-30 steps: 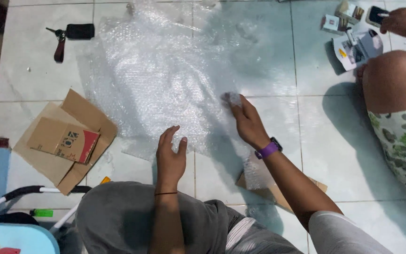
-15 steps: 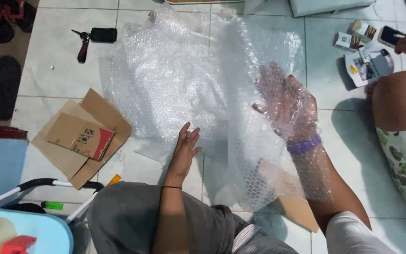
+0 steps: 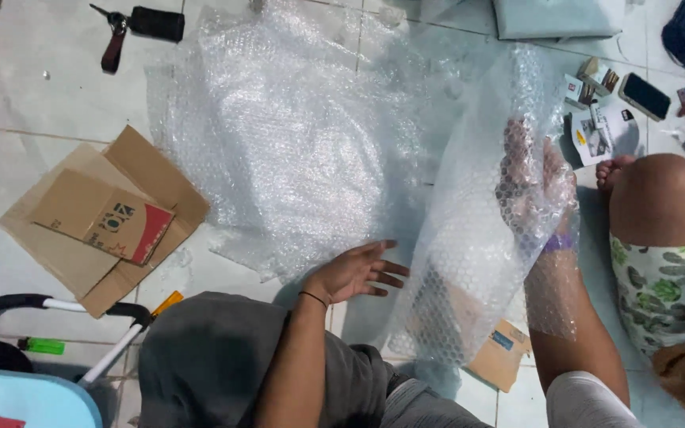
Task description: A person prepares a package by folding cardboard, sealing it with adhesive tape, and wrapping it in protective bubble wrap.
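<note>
The bubble wrap [image 3: 295, 150] lies spread over the white tiled floor [image 3: 33, 103] in front of me, and its right-hand part is lifted up off the tiles in a tall fold. My right hand [image 3: 534, 184] is behind that raised fold, seen through the clear plastic, with the fingers spread and held up; the wrap drapes over it and down my forearm, where a purple wristband [image 3: 558, 242] shows. I cannot tell whether the fingers pinch the sheet or only carry it. My left hand [image 3: 356, 272] lies flat on the floor at the near edge of the wrap, fingers loosely spread and pointing right, holding nothing. Under the lifted fold, near my right arm, a small cardboard box [image 3: 499, 357] rests on the tiles. To the left of the wrap lies an opened, flattened cardboard box [image 3: 97, 222] with a red patch. At the top left, well apart, is a black key pouch [image 3: 152, 22]. To the right sits another person, whose bare knee [image 3: 663, 198] is just beside the fold, with a phone [image 3: 645, 95] and small boxes [image 3: 588, 83] on the floor beyond.
</note>
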